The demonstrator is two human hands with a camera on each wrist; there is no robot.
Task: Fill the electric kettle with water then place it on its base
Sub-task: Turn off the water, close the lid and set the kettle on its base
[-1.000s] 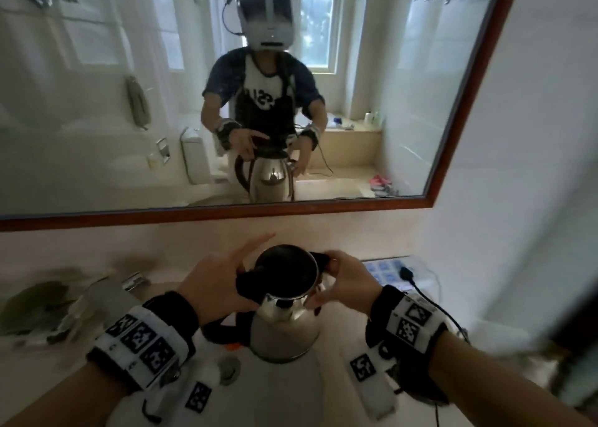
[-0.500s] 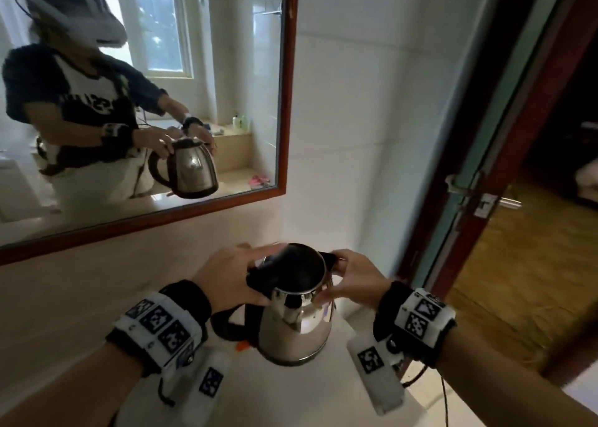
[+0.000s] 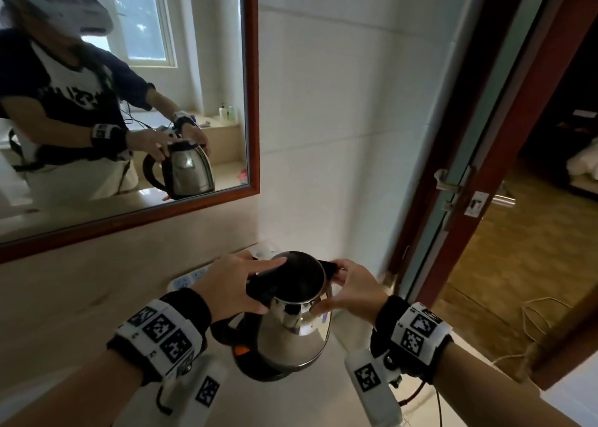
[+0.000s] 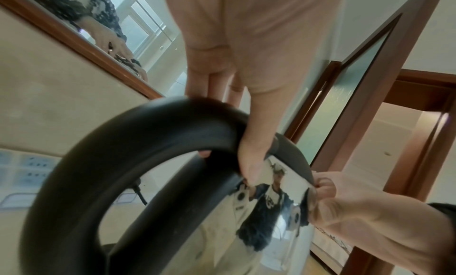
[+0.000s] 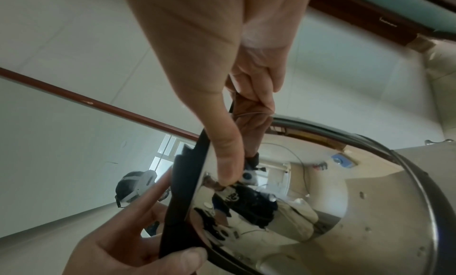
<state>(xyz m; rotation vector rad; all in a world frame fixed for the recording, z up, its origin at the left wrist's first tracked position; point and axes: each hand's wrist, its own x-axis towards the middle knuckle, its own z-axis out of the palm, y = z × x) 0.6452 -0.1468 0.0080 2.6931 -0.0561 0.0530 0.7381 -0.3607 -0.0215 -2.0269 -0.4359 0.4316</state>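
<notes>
A stainless steel electric kettle [image 3: 291, 336] with a black lid and black loop handle [image 4: 103, 162] stands upright at the right end of the pale counter [image 3: 291, 407]. A black ring [image 3: 265, 373] shows under it; I cannot tell if that is the base. My left hand [image 3: 259, 284] grips the kettle's top, fingers laid over the lid and thumb [image 4: 251, 158] curled on the handle's upper end. My right hand [image 3: 326, 287] pinches the rim by the spout, thumb [image 5: 224, 158] on the steel wall. An orange switch [image 3: 241, 350] sits low on the handle.
A white power strip [image 3: 191, 279] lies against the wall just behind the kettle. A wood-framed mirror [image 3: 252, 102] hangs on the left. To the right, a glass door with a metal handle [image 3: 453, 187] stands open onto a room with a wooden floor [image 3: 517, 281].
The view has swung right, from the mirror toward the doorway. Both hands have carried the kettle right and lower, to the counter's right end. Their hold on its top is the same.
</notes>
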